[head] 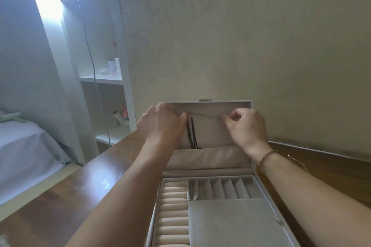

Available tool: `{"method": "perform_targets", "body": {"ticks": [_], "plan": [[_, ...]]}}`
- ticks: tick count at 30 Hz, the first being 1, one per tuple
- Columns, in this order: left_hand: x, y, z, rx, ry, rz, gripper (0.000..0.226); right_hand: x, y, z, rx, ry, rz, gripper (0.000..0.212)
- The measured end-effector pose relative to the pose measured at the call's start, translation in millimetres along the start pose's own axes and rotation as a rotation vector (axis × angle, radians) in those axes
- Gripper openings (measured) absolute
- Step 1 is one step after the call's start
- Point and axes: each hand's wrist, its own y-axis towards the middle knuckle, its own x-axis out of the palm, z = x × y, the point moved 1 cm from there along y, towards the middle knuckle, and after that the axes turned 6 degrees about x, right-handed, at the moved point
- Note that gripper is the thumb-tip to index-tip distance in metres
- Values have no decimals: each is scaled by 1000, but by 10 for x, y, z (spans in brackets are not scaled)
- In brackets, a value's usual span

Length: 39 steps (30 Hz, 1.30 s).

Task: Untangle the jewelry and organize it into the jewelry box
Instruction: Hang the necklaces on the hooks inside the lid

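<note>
The left hand (162, 121) and the right hand (244, 124) each pinch one end of a thin chain (206, 116), stretched across the raised lid of the open jewelry box (230, 206). Black cords (191, 132) hang in the lid just beside the left hand.

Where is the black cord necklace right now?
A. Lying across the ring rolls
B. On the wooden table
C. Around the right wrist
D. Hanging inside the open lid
D: the black cord necklace hangs down the inner face of the raised lid, just beside the left hand.
</note>
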Motion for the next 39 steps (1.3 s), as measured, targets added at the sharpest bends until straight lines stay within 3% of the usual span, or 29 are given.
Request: {"method": "perform_targets", "body": {"ticks": [7,15,22,27,29,33,37,39], "plan": [[-28,50,35,-43,5,-23,39,55,-120,-37,-63,-125,95,29],[-76,82,112,-54,-16,-78,31,118,-348,-38,-114,-288,-111,20],[-115,-218,109,227,110,-63,46,33,-515,39,-242,-381,-293,26],[36,-561,105,430,165,-252,38,-70,-577,42,-360,-497,-346,31],[65,-607,76,415,61,-366,25,-125,-603,64,-386,-481,-399,30],[14,-519,22,283,-453,-583,22,-232,-631,139,-380,-322,-490,20],[-55,-425,89,101,-820,-588,23,-316,-655,187,-344,-145,-513,19],[19,-385,106,45,-851,-513,29,-358,-651,205,-313,-90,-495,24]]}}
